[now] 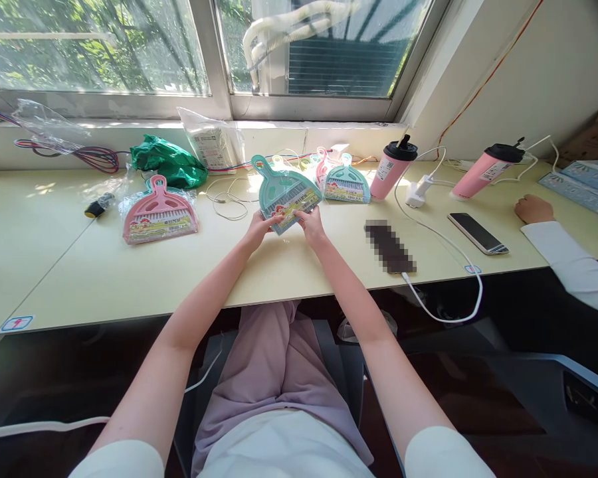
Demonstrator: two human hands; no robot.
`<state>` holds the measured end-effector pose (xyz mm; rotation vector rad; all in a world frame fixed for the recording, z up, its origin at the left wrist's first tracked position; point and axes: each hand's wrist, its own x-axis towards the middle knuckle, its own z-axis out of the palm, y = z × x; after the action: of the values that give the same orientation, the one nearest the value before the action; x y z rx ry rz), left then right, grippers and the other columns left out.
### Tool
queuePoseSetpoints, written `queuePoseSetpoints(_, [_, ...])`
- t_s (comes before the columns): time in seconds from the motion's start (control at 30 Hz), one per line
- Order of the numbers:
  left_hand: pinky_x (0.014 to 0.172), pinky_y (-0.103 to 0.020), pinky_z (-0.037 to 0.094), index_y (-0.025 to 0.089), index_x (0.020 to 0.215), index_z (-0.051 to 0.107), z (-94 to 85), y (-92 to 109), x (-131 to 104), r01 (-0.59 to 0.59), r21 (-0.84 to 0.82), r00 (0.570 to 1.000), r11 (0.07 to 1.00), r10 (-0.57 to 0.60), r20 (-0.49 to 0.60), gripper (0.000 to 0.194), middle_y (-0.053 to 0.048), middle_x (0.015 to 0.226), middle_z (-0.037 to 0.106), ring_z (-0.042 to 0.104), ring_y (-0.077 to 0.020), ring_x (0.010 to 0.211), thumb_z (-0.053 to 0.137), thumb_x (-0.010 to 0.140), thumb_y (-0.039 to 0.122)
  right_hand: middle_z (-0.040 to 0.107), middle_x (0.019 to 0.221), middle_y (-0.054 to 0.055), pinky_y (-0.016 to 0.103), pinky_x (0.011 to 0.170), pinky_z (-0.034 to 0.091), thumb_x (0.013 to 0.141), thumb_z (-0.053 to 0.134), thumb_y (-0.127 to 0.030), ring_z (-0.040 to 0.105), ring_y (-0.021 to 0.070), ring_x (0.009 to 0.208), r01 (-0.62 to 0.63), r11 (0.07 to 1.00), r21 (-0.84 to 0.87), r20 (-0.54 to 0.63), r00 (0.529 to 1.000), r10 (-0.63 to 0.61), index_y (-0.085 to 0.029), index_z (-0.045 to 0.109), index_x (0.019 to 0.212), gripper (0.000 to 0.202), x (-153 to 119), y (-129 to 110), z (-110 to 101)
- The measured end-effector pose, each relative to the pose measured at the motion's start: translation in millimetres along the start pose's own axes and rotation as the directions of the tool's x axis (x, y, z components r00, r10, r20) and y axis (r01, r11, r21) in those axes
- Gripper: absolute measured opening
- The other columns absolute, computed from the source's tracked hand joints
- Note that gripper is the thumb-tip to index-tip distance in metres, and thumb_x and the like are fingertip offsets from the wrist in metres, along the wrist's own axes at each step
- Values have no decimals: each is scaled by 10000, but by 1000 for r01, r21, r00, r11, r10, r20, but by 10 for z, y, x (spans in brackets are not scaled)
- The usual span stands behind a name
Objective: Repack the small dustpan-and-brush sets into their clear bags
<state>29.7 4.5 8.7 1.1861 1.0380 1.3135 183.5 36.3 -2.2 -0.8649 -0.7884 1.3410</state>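
A green dustpan and brush set (285, 188) with a printed label is held tilted above the table, its handle pointing up and left. My left hand (260, 228) grips its lower left edge, thumb on the front. On the lower right edge, my right hand (311, 223) is closed with its thumb over the label. A wrapped pink dustpan set (159, 214) lies on the table to the left. Behind and right of the held set is another green set (347, 182), with a pink one (321, 167) partly hidden beside it.
Two pink cups (387, 174) with black lids stand on the right, near a white charger (417, 191) and two phones (478, 232). Another person's hand (534, 209) rests at the far right. A green bag (169, 162) and a screwdriver-like tool (98, 206) lie left.
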Motion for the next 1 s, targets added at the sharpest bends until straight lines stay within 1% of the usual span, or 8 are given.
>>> queuePoseSetpoints(0.27, [689, -324, 540, 149, 996, 686, -1, -19, -3, -6, 34, 1000, 999, 5, 9, 544, -88, 947, 737, 684, -244, 850, 859, 544, 397, 662, 1038, -7, 412, 991, 558, 660, 690, -67, 663, 168, 1041, -14, 1000, -1, -13, 1000, 14, -245, 445, 1007, 460, 18, 19, -32])
queuePoseSetpoints(0.5, [678, -327, 535, 154, 927, 689, -6, -44, 28, 14, 9, 999, 1000, -14, -35, 504, -70, 882, 733, 677, -234, 796, 856, 495, 354, 680, 1045, 0, 425, 980, 567, 662, 716, -84, 663, 180, 1055, 0, 1000, -18, -23, 1000, -1, -236, 459, 996, 447, 15, 51, -28])
queuePoseSetpoints(0.6, [697, -338, 547, 149, 927, 696, -58, -10, 72, 35, -26, 999, 999, -36, -38, 497, -70, 888, 735, 687, -241, 822, 842, 486, 325, 699, 1014, 1, 419, 1009, 558, 676, 746, -112, 675, 175, 1040, -8, 999, -52, 31, 999, 10, -223, 512, 988, 406, 16, 8, -37])
queuePoseSetpoints(0.7, [714, -328, 555, 143, 944, 701, -212, 60, 139, 67, -57, 996, 996, -70, -48, 496, -67, 882, 733, 693, -236, 841, 824, 482, 277, 710, 913, 15, 452, 1047, 538, 719, 744, -152, 696, 188, 982, -2, 987, -163, 124, 992, 22, -198, 600, 943, 270, 7, -81, -76])
queuePoseSetpoints(0.77, [707, -305, 557, 139, 938, 695, -377, 114, 177, 75, -78, 995, 994, -80, -62, 480, -63, 870, 727, 691, -221, 838, 812, 484, 244, 702, 869, 24, 504, 1075, 513, 751, 722, -161, 695, 216, 999, 75, 962, -264, 104, 993, -49, -201, 645, 918, 188, -24, -161, -107])
queuePoseSetpoints(0.83, [691, -286, 560, 143, 938, 684, -570, 166, 192, 66, -96, 994, 993, -74, -77, 463, -52, 851, 718, 687, -208, 830, 801, 496, 216, 707, 977, 43, 519, 1130, 464, 782, 694, -151, 644, 244, 1149, 224, 911, -346, 87, 975, -206, -230, 677, 923, 163, -86, -251, -124])
queuePoseSetpoints(0.9, [689, -279, 566, 149, 942, 677, -754, 210, 183, 71, -98, 993, 993, -80, -85, 436, -41, 824, 708, 685, -202, 823, 786, 523, 197, 675, 1192, 39, 488, 1192, 401, 805, 670, -117, 500, 244, 1359, 381, 841, -385, 141, 925, -354, -276, 698, 946, 215, -173, -336, -119])
queuePoseSetpoints(1.0, [683, -271, 566, 157, 943, 679, -949, 249, 145, 102, -87, 992, 991, -108, -69, 389, -36, 806, 701, 687, -199, 821, 758, 563, 181, 610, 1338, 1, 494, 1227, 336, 796, 677, -55, 322, 228, 1497, 491, 768, -412, 258, 871, -419, -314, 701, 957, 306, -297, -421, -79])
